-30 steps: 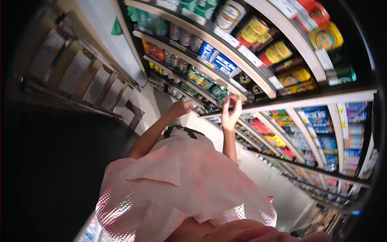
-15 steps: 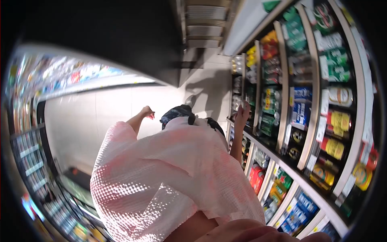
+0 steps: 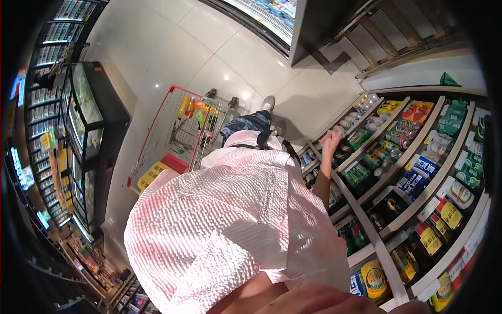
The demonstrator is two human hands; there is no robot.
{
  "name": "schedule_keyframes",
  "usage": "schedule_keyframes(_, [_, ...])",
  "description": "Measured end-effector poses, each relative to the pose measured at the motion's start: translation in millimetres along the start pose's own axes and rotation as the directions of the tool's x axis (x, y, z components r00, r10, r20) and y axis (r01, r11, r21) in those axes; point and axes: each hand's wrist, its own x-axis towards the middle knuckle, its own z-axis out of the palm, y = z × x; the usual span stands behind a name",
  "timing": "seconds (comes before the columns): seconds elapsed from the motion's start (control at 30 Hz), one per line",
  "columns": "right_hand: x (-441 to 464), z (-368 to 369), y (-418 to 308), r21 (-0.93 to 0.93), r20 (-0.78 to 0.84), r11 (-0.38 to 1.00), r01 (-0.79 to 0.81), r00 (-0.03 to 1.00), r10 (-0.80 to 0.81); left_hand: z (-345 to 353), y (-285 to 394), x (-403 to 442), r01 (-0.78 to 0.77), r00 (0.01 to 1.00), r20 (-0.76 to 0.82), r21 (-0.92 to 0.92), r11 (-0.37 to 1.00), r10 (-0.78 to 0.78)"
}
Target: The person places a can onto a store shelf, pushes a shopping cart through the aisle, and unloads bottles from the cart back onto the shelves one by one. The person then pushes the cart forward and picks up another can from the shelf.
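Note:
My right hand (image 3: 330, 138) hangs at my right side, close to the lower shelves of canned drinks (image 3: 372, 162). Its fingers are curled together, and whether anything sits between them is too small to make out. My left hand does not show; the pink and white shirt (image 3: 225, 209) covers that side. Left of my legs stands a shopping cart (image 3: 170, 120) with a red rim, and yellow, orange and green packages (image 3: 201, 112) lie in it.
Drink shelves (image 3: 431, 209) curve along the right. Cartons or panels (image 3: 389, 31) lean at the upper right. A dark-framed glass tank (image 3: 86, 104) and stocked racks (image 3: 42, 112) stand left. A lit cooler (image 3: 277, 13) is at the top, beyond the tiled floor (image 3: 209, 47).
The view has turned to the left, bringing the cart into sight. My left hand has gone out of view. My right hand remains beside the shelves.

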Motion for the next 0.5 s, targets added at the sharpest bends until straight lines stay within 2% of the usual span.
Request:
schedule_keyframes(0.03, [-7.7,1.2,30.5,0.02,0.026,1.0,-0.012,1.0,0.011,11.0,-13.4,-10.1,0.003,0.999,-0.035,-0.034,0.999,-0.004])
schedule_keyframes(0.07, [-12.8,6.1,51.0,-0.128,0.015,0.991,-0.051,0.998,0.053,19.4,-26.6,-16.9,0.003,0.998,-0.068,-0.062,0.998,-0.007])
schedule_keyframes(0.13, [-30.8,16.5,99.0,-0.245,0.013,0.965,-0.095,0.995,0.101,31.5,-57.2,-21.3,-0.039,0.983,-0.184,-0.105,0.994,0.019])
schedule_keyframes(0.23, [-63.2,36.7,119.5,-0.192,0.154,0.967,-0.17,0.968,0.201,26.5,-98.1,-14.8,-0.113,0.949,-0.309,-0.123,0.986,0.07])
schedule_keyframes(0.27, [-75.1,47.9,122.4,-0.191,0.148,0.975,-0.113,0.979,0.142,18.5,-110.0,-12.1,-0.14,0.94,-0.326,-0.117,0.983,0.095])
schedule_keyframes(0.37, [-102.9,65.9,119.9,-0.309,0.284,0.94,-0.145,0.929,0.237,-34.7,-131.0,-9.9,-0.205,0.93,-0.328,-0.089,0.975,0.166])
schedule_keyframes(0.5, [-136.1,79.2,143.9,-0.314,0.335,0.94,-0.134,0.91,0.242,-42.2,-176.7,36.0,-0.123,0.984,-0.15,-0.163,0.979,0.099])
